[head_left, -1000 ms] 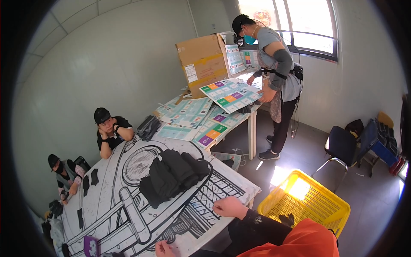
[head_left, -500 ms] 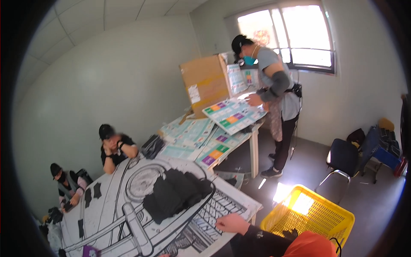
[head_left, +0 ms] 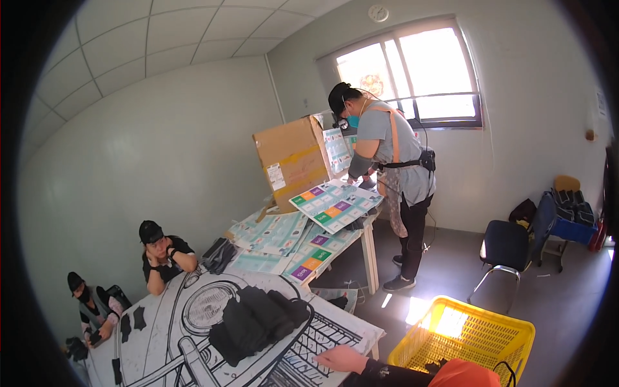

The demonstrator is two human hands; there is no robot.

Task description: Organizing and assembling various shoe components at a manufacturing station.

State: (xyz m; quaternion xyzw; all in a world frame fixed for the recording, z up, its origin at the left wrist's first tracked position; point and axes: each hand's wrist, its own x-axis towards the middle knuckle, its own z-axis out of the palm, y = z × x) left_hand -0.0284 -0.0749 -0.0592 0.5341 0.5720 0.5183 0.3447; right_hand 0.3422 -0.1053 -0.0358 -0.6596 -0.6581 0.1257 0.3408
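Observation:
My right hand point(head_left: 340, 358) is over the near right edge of the table point(head_left: 161, 335), beside a black-and-white tyre-like drawing. Its fingers point left, loosely bent and a little apart, and no object shows in them. A dark sleeve point(head_left: 390, 374) covers that forearm, with orange cloth point(head_left: 465, 374) next to it. Nearest to the hand lies a heap of black cloth pieces point(head_left: 258, 319), stacked and overlapping on the printed table cover. My left hand is outside the picture.
A yellow plastic basket point(head_left: 477, 316) stands right of the table. Beyond are a carton point(head_left: 290, 161), printed boards point(head_left: 335, 206) and a standing person point(head_left: 393, 142). Two people sit at the table's far left. A dark chair point(head_left: 506, 245) stands at right.
My view has tilted upward, so the scene sits lower and more ceiling shows. The standing person bends further over the far table. My right hand stays by the table edge.

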